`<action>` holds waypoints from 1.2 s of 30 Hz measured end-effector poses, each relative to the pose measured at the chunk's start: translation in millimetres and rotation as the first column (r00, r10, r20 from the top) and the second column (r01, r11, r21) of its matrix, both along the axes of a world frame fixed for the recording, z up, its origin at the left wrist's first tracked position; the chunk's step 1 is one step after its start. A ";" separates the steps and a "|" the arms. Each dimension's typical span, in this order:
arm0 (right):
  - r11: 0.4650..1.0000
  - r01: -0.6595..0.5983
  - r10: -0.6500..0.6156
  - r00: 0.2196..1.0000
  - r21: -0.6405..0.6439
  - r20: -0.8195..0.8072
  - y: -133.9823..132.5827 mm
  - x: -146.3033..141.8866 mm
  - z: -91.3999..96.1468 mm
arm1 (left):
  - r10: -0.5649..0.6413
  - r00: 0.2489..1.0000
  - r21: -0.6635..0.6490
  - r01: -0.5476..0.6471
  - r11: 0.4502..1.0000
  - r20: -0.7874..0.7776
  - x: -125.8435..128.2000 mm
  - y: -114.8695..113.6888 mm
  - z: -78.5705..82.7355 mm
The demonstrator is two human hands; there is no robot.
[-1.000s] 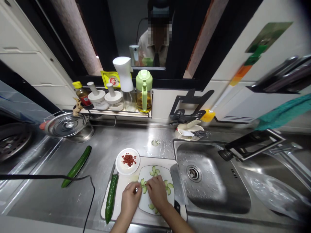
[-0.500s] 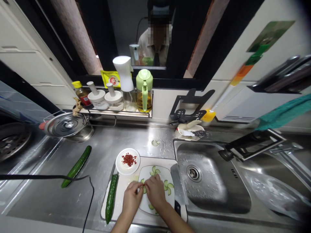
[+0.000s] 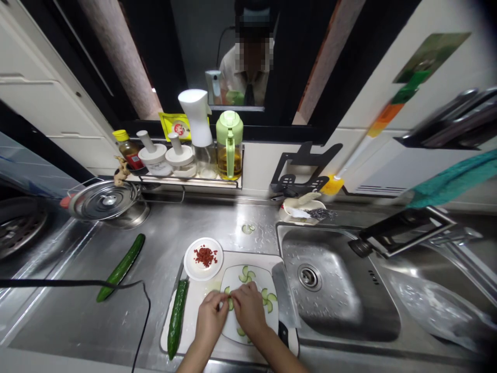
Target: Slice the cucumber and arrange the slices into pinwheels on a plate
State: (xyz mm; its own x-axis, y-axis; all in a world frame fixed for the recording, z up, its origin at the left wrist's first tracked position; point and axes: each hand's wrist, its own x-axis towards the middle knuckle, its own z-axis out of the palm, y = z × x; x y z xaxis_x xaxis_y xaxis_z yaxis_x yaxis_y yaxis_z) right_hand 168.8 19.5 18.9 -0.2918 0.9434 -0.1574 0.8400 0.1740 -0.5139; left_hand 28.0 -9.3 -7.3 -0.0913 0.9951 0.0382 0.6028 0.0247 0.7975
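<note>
Both hands meet over a white square plate (image 3: 263, 278), fingertips close together near its left side. My left hand (image 3: 212, 313) is pinched closed, and my right hand (image 3: 249, 306) is closed beside it; anything between their fingers is too small to make out. Pale green cucumber slices (image 3: 268, 299) lie on the plate in small fanned clusters, one of them under my fingertips. The plate rests on a white cutting board (image 3: 194, 305). At the board's upper left corner sits a round white dish (image 3: 189, 264) with small dried red berries (image 3: 205, 256).
On the board's left lies a whole cucumber (image 3: 177, 318); a kitchen knife (image 3: 285, 295) lies along its right. Another cucumber (image 3: 122, 267) and a black cable (image 3: 146, 305) are further left. The sink (image 3: 330, 290) adjoins on the right. A lidded pot (image 3: 108, 202) and a condiment rack (image 3: 190, 180) stand behind.
The hands stay almost in place over the plate, with only slight finger movement. The view shifts a little; nothing else has visibly moved.
</note>
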 end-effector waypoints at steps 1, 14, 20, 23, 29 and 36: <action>1.000 -0.003 0.003 1.000 -0.005 0.004 0.0 0.1 -0.2 | 0.002 1.000 0.001 -0.002 1.000 0.001 0.3 0.1 0.6; 0.999 0.043 -0.042 0.997 0.002 -0.057 0.4 4.0 4.0 | 0.039 0.999 0.018 -0.039 0.999 0.013 -0.4 0.8 5.3; 0.998 0.063 -0.060 0.994 0.029 -0.089 -8.5 14.6 10.7 | 0.113 0.993 0.040 -0.111 0.993 -0.043 -16.3 5.2 16.1; 0.998 0.060 -0.057 0.996 0.035 -0.070 -17.2 24.5 9.3 | 0.193 0.974 0.042 -0.189 0.981 -0.123 -35.6 11.6 15.9; 0.998 0.064 -0.064 0.998 0.011 -0.010 -33.9 37.4 2.8 | 0.276 0.907 -0.050 -0.307 0.950 -0.318 -72.0 41.4 12.7; 0.999 0.050 -0.050 0.998 0.014 -0.023 -41.0 39.2 5.8 | 0.194 0.852 -0.236 -0.342 0.909 -0.485 -82.0 76.6 18.2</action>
State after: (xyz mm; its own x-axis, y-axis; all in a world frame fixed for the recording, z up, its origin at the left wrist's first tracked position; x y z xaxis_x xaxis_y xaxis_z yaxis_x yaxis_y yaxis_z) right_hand 208.0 -21.5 24.7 -0.2475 0.9591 -0.1377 0.8359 0.1395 -0.5308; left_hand -54.0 67.4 10.9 -0.4032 0.9012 -0.1589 0.8207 0.4329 0.3729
